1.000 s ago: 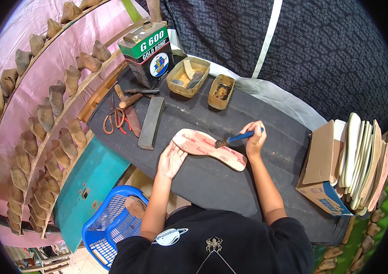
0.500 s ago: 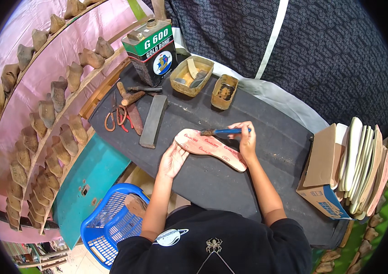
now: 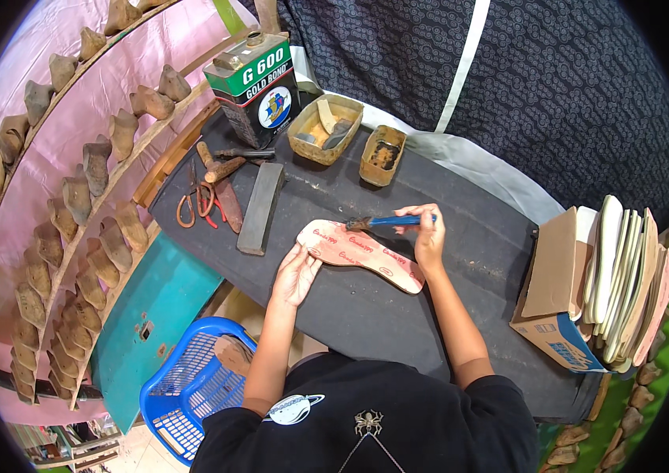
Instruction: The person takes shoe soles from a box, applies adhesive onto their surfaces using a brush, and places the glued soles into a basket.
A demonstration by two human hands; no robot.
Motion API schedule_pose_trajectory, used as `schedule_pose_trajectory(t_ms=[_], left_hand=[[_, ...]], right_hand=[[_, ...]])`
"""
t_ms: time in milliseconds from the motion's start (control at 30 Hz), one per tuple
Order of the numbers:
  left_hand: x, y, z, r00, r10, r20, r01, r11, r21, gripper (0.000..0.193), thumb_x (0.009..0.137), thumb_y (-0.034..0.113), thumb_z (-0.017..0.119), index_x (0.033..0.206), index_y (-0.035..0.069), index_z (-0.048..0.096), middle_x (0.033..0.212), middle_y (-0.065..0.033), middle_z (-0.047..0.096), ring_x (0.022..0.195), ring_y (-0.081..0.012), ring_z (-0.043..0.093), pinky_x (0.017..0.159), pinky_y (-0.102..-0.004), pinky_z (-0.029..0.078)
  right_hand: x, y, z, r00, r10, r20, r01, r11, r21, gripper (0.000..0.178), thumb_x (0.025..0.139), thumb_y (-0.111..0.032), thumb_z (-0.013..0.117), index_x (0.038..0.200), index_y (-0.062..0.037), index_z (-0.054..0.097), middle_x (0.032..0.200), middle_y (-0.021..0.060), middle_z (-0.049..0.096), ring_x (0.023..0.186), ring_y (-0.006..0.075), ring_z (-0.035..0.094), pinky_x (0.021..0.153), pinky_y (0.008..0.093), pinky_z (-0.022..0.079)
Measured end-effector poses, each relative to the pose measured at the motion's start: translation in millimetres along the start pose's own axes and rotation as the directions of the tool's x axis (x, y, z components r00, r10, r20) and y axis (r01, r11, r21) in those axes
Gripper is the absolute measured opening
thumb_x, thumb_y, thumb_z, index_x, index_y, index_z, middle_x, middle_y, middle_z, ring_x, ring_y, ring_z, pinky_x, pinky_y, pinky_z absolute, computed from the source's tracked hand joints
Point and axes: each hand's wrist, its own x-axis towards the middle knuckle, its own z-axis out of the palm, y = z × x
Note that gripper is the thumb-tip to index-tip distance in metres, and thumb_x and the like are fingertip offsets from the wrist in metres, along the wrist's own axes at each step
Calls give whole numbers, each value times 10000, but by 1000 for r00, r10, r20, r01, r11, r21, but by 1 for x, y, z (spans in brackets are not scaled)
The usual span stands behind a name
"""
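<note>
A pink insole [image 3: 362, 256] with red printing lies slanted above the dark table in front of me. My left hand [image 3: 297, 276] grips its wide left end, thumb at the edge and fingers beneath. In my right hand [image 3: 427, 240] is a brush [image 3: 390, 221] with a blue handle, held between thumb and fingers. Its dark bristles touch the insole's far edge, near the wide end. The narrow end of the insole reaches my right wrist.
Left of the insole lie a grey sharpening block [image 3: 261, 209], scissors [image 3: 196, 201] and a hammer [image 3: 220, 168]. Behind stand a green-and-black can [image 3: 252, 91] and two small tubs [image 3: 382, 156]. A carton [image 3: 549, 292] of insoles stands right; a blue basket [image 3: 193, 394] sits lower left.
The brush has shifted very slightly, its handle end tilting up a little in my right hand. The whole view has moved a few pixels; both grips stay the same.
</note>
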Motion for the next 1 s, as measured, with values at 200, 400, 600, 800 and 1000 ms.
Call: schedule_pose_trajectory(t_ms=[200, 400, 600, 800, 1000], left_hand=[[-1, 0, 0, 999, 24, 24, -24, 1000, 7, 328, 858, 69, 430, 1175, -2, 380, 1150, -90, 468, 1080, -173, 441, 960, -317, 329], [-1, -1, 3, 999, 37, 9, -38, 998, 45, 351, 860, 66, 422, 1197, -8, 356, 1163, -92, 457, 1088, -171, 432, 964, -311, 322], [0, -3, 1, 999, 42, 7, -42, 997, 69, 374, 860, 62, 418, 1216, -9, 327, 1175, -93, 444, 1096, -172, 423, 970, -310, 313], [1, -4, -1, 998, 57, 9, -58, 995, 82, 379, 861, 61, 413, 1221, -7, 319, 1171, -96, 445, 1090, -172, 426, 967, -307, 310], [-1, -2, 2, 998, 58, 17, -59, 994, 96, 376, 866, 82, 405, 1223, 0, 317, 1169, -98, 447, 1081, -181, 436, 953, -317, 327]], right_hand=[[5, -8, -13, 999, -37, 13, 39, 990, -132, 360, 870, -379, 364, 731, -52, 418, 636, 96, 552, 495, 92, 465, 405, 177, 338], [10, -30, -31, 984, -179, -3, 174, 958, -229, 406, 859, -390, 362, 650, -45, 405, 549, 89, 504, 448, 125, 461, 448, 217, 352], [-1, -33, -6, 995, -81, 63, 89, 985, -146, 398, 870, -414, 357, 779, -31, 415, 728, 159, 570, 587, 150, 530, 511, 238, 435], [-13, -31, -22, 985, 37, 171, 8, 966, -257, 367, 860, -374, 379, 734, -33, 428, 701, 110, 572, 598, 118, 516, 523, 231, 422], [-9, -52, -37, 981, -116, 158, 166, 923, -348, 390, 846, -379, 350, 674, -33, 403, 574, 120, 528, 508, 148, 505, 481, 244, 398]])
